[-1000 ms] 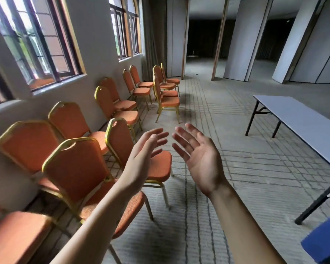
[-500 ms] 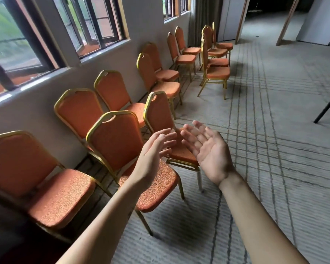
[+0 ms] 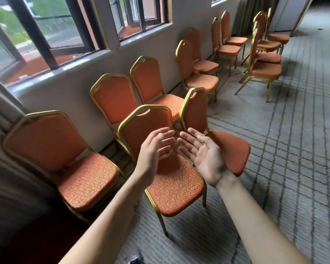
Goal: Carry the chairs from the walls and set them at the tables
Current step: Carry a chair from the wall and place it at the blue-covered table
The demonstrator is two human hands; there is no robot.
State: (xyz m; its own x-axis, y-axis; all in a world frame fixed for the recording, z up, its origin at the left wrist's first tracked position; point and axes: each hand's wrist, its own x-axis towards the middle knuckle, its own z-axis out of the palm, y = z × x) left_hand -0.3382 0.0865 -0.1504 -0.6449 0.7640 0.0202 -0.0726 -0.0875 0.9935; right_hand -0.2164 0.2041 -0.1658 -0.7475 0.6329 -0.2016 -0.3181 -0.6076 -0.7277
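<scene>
Orange chair (image 3: 171, 180) sits just below and beyond both hands — left hand (image 3: 152, 149) and right hand (image 3: 204, 155) spread, palms facing, empty, fingertips near its backrest — neither touching.

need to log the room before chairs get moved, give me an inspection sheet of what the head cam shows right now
surface: grey carpet with a dark grid pattern; no table in view
job's things: orange chairs with gold frames stand along the window wall; the nearest chair and the angled chair stand out from the row; a further cluster stands out on the carpet
clutter: nothing seen
grippers: left hand and right hand open, palms facing each other, raised in front of the nearest chair, holding nothing
cables: nothing seen
surroundings: dark-framed windows above the row, a curtain at the left edge
</scene>
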